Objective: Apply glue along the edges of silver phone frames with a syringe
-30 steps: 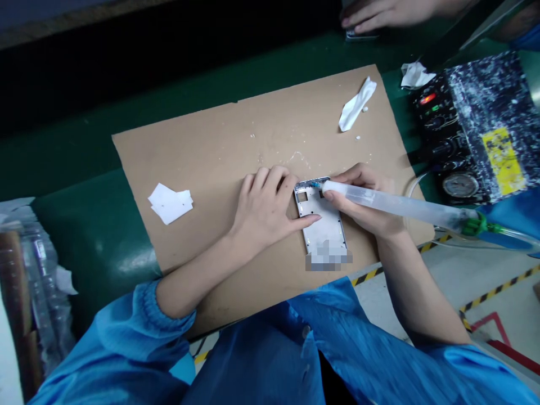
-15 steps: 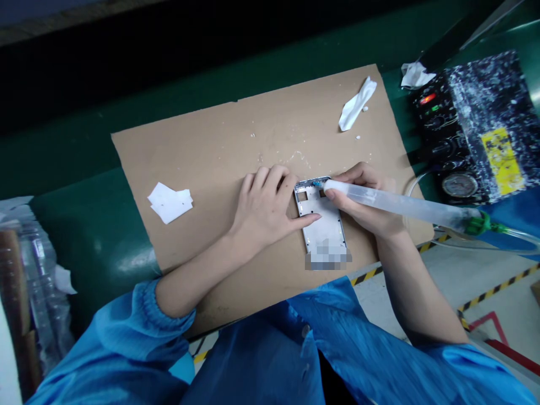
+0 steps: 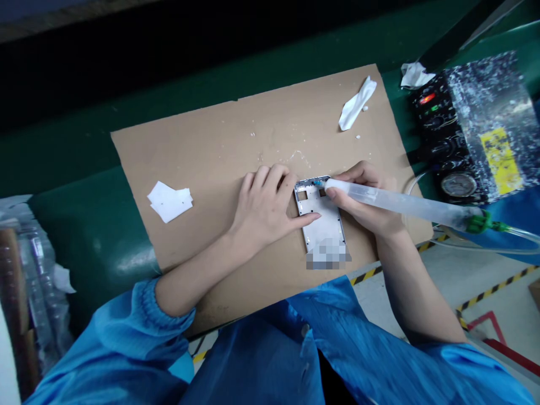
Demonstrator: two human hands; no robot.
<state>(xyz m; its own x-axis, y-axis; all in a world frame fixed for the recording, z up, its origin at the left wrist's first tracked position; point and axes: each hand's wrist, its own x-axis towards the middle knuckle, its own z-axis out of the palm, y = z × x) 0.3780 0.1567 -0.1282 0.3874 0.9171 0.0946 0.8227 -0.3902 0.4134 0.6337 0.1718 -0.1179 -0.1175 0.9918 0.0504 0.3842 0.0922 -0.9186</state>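
Our left hand (image 3: 265, 211) presses open on the metal frame (image 3: 323, 222) lying between our hands on cardboard (image 3: 211, 146), our right hand (image 3: 367, 205) clamped on a syringe (image 3: 400, 203), its tip still at the frame's far edge, barely moved.

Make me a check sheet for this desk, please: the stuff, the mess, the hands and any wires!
Surface: brown cardboard sheet on a green bench, dotted with white blobs.
Job's things: silver metal phone frame flat on the cardboard; clear plastic syringe, blue tip at the frame's top edge.
Clutter: white paper scraps; crumpled white strip; white wad.
Grippers: left hand flat beside the frame, thumb on it; right hand gripping the syringe.
Cables: clear hose leaving the syringe's green fitting.
Surroundings: black control box with a dial; yellow-black floor tape; plastic bags at left.
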